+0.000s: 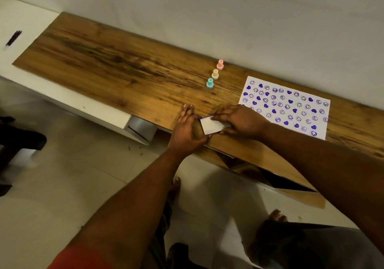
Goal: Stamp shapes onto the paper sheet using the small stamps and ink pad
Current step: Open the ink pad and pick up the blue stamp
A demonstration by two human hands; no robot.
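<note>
Bare forearms; red sleeve point(83, 257) at left upper arm; feet bare.

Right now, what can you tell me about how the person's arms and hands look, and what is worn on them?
Both forearms are bare. The left hand and the right hand show no glove, ring, watch or bracelet. At the bottom edge of the view, an orange-red sleeve covers the left upper arm. No sleeve shows on the right arm.

Streaky wood-grain table point(116, 65), matt paper sheet point(320, 132), smooth plastic stamps point(215, 74).
</note>
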